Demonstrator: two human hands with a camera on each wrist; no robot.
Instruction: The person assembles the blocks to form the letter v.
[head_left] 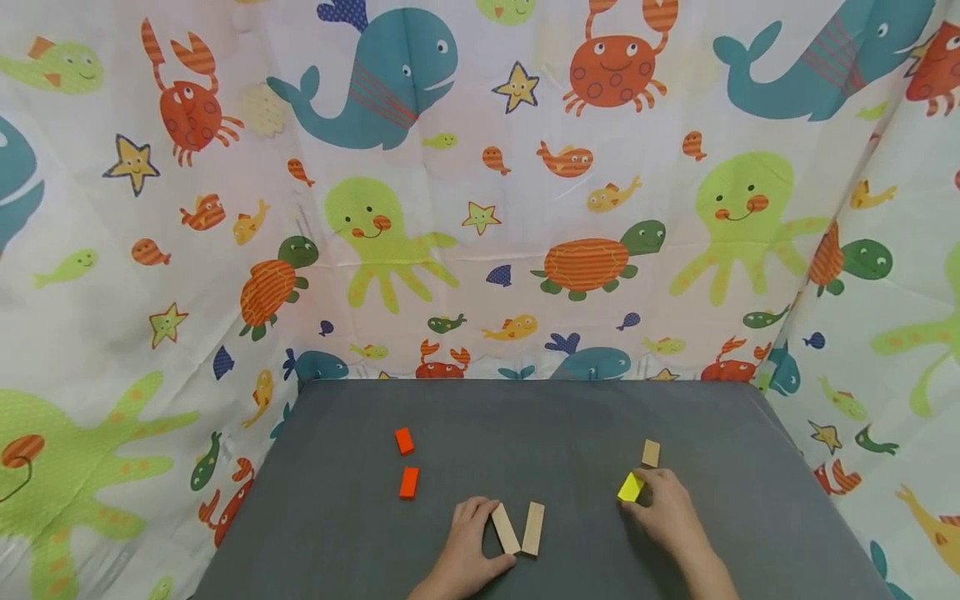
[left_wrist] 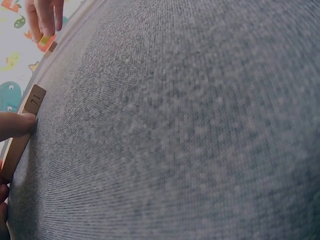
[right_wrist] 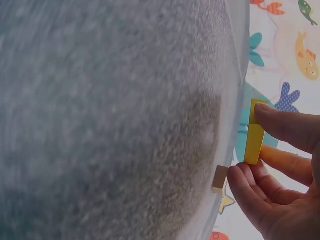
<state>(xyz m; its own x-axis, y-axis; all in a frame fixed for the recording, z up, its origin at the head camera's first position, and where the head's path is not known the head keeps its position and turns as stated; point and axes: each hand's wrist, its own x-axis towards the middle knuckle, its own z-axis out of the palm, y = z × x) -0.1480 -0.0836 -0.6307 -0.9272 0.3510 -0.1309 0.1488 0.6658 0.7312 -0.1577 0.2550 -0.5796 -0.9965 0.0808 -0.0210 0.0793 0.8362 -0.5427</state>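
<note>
Head view: right hand (head_left: 667, 510), lower right, pinched a yellow block (head_left: 630, 488); left hand (head_left: 467, 546), lower centre, gripped a wooden block (head_left: 506, 530).

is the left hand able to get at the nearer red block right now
Probably yes: only bare grey cloth shows between the left hand and the nearer red block. Its fingers hold a wooden block, though, so it would likely need to let go first.
</note>
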